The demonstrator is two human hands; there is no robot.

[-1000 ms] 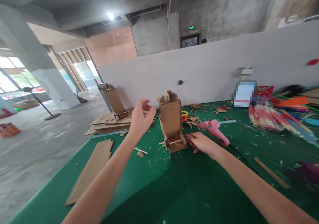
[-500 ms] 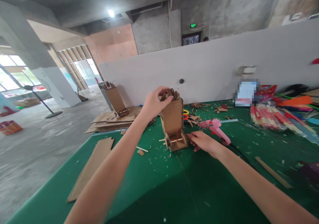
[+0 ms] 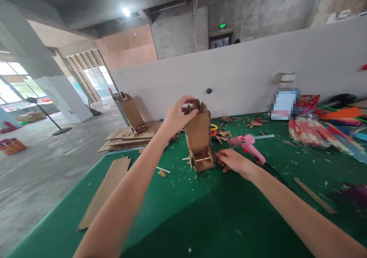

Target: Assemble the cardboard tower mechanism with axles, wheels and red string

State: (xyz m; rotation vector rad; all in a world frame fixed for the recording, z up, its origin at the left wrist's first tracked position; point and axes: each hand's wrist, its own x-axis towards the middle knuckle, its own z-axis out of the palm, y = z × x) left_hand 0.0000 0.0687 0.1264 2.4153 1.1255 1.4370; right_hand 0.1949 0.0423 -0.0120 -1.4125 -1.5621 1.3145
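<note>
Left grip (image 3: 177, 116): bent over the top left of the model (image 3: 197, 135), thumb in front and fingers behind, closed on the upright cardboard pieces (image 3: 196, 104) there.
Right grip (image 3: 231, 160): curled, fingertips drawn together just beside the right side of the model's base; too hidden to tell whether pinching anything.
Model: upright on the green worktop (image 3: 160, 212), between both hands; brown cardboard, with a tall back panel and a low, open base.
Stick (image 3: 203, 160): thin and pale, crosswise in the base.
Red thread (image 3: 203, 154): down the front of the panel to the stick.
Thin line (image 3: 213, 198): trailing from the base over the worktop, toward the near side.
Scissors (image 3: 213, 130): behind the model and partly hidden, with yellow and orange handles.
Glue gun (image 3: 249, 146): pink, lying just beyond the right hand, nozzle pointing left.
Cardboard sheet (image 3: 110, 189): flat at the left, partly covered by the left forearm.
Loose strip (image 3: 314, 196): flat at the right, beyond the right forearm.
Second model (image 3: 133, 114): standing at the far left on stacked cardboard (image 3: 126, 137).
Packaged sticks (image 3: 308, 131): at the far right, in front of a blurred screen (image 3: 283, 104).
Partition (image 3: 243, 82): pale, behind the worktop.
</note>
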